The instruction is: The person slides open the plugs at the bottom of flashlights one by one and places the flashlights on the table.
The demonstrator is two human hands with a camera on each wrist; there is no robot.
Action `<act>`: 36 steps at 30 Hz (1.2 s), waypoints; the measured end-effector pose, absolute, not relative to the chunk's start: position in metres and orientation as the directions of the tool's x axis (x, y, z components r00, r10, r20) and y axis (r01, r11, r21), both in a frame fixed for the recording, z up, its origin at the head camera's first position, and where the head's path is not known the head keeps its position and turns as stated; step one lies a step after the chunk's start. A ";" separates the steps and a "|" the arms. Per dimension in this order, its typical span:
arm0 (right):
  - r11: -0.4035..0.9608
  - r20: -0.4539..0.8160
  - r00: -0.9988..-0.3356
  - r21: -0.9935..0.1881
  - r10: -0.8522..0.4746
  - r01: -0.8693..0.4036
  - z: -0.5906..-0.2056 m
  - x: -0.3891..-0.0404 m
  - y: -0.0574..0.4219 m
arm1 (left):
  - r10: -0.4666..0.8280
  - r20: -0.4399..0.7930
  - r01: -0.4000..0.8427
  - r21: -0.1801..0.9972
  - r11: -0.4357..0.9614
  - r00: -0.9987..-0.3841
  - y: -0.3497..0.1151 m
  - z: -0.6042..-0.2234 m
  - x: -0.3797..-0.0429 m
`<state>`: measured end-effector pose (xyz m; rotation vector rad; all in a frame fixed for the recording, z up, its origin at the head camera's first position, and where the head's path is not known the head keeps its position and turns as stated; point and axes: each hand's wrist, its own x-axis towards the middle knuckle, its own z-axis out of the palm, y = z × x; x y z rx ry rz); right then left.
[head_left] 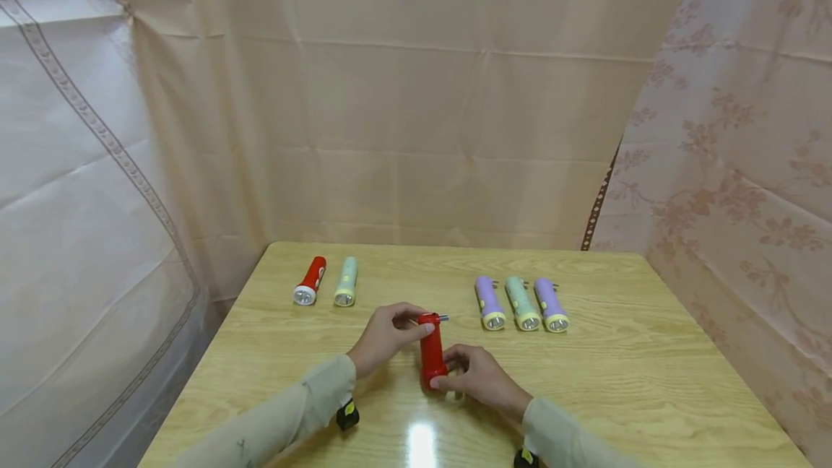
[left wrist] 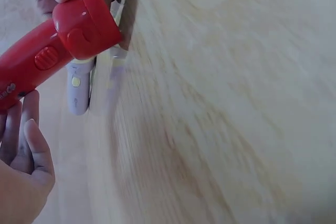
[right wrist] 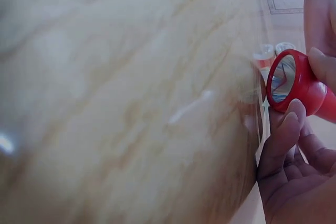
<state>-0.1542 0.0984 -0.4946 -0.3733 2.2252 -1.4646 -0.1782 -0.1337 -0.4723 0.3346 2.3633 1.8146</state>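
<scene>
Red flashlight (head_left: 431, 352): A person is holding it in both hands over the wooden table (head_left: 650, 352), its tail pointing away from the wearer and its wider head lying nearer; whether it is touching the tabletop is not showing clearly.
Left hand (head_left: 388, 338): Thumb and fingers are pinching the tail end, parting only by its thickness, with the thumb pressing the side facing the head camera.
Right hand (head_left: 482, 378): Bent fingers and thumb are gripping the head, spreading only about as far as it requires.
Metal prongs (head_left: 444, 318): They are sticking out sideways at the tail, pointing right.
Ridged switch (left wrist: 46, 57): It is showing on the red body in the left wrist view.
Lens (right wrist: 284, 80): It is gleaming inside its red rim in the right wrist view.
Far left pair: A white-headed red flashlight (head_left: 315, 273) is lying beside a mint flashlight (head_left: 347, 276).
Right-side trio: A second mint flashlight (head_left: 518, 295) is lying between two purple flashlights (head_left: 487, 295), all three facing their yellow-rimmed heads toward the wearer.
Backdrop: A beige cloth (head_left: 422, 92) is hanging behind, and a floral cloth (head_left: 747, 165) is draping the right.
</scene>
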 end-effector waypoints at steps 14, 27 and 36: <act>0.409 -0.201 -0.898 -0.912 -0.393 0.025 -0.492 -0.154 0.099 | 0.203 -0.019 0.025 0.977 0.211 -0.979 -0.124 -0.471 -0.189; 0.450 -0.137 -0.923 -0.892 -0.359 -0.042 -0.485 -0.164 0.099 | 0.154 -0.027 0.000 0.984 0.177 -0.988 -0.116 -0.471 -0.209; 0.484 -0.133 -0.950 -0.875 -0.282 -0.021 -0.481 -0.173 0.099 | 0.119 -0.041 -0.027 0.992 0.122 -0.992 -0.107 -0.471 -0.225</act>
